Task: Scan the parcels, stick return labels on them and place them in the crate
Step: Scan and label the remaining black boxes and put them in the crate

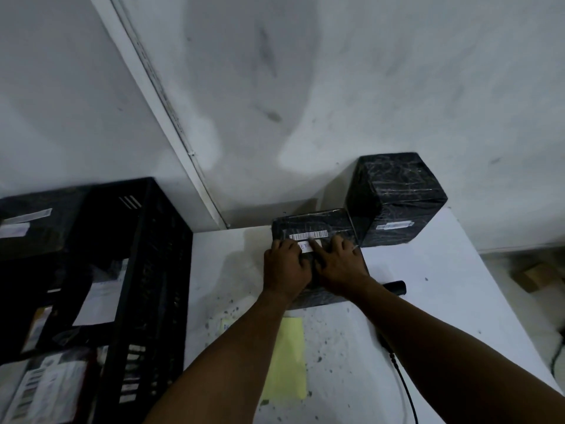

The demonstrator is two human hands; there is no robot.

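Observation:
A flat black-wrapped parcel (312, 223) lies on the white table (443, 270) with a barcode strip on top. Just below the strip sits a white return label (305, 246). My left hand (286, 266) rests on the parcel with its fingers over the label's left end. The fingers of my right hand (337, 261) are stretched flat and press on the label's right end. A taller black parcel (394, 197) stands behind on the right, against the wall. The black crate (146, 270) stands left of the table and holds labelled parcels.
A yellow backing sheet (289, 359) lies on the table under my left forearm. A black scanner (396, 287) with its cable (403, 390) lies behind my right forearm. The wall is close behind the table. A cardboard piece (533, 275) lies on the floor at right.

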